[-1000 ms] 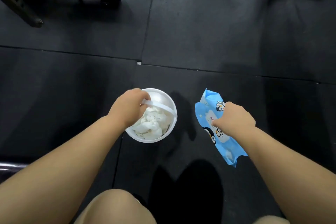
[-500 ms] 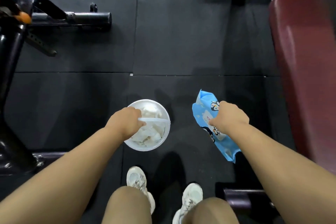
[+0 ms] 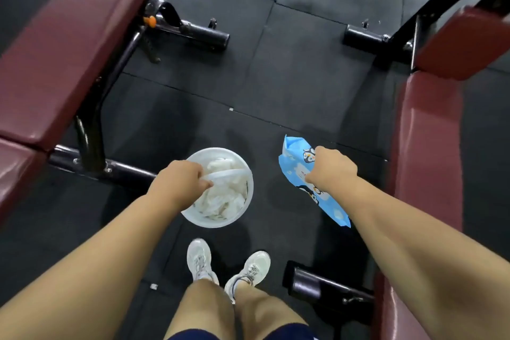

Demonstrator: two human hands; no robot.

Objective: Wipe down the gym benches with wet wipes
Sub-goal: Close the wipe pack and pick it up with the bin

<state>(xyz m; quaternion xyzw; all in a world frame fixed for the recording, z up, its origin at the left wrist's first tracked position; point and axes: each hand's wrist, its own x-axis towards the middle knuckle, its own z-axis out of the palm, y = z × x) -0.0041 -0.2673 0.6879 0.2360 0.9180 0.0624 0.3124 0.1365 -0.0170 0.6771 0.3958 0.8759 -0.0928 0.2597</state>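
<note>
My left hand (image 3: pixel 176 183) grips the thin white handle of a small white bucket (image 3: pixel 242 208) that hangs above the floor with crumpled white wipes (image 3: pixel 220 196) inside. My right hand (image 3: pixel 335 171) is closed on a blue wet-wipe pack (image 3: pixel 296 171) printed with penguins, held flat and slanting down to the right. A dark red padded bench (image 3: pixel 63 47) runs along the left, and another dark red bench (image 3: pixel 427 146) stands along the right edge.
Black steel bench legs and feet (image 3: pixel 204 36) lie on the black rubber floor tiles (image 3: pixel 276 85) ahead, with another foot (image 3: pixel 364 36) at the right. A low bar (image 3: pixel 328 284) sits by my white shoes (image 3: pixel 198 259). I stand in the aisle between the benches.
The view has tilted up and pulled back as I stand taller, so both red benches now show. The bucket and the pack have stayed in my hands.
</note>
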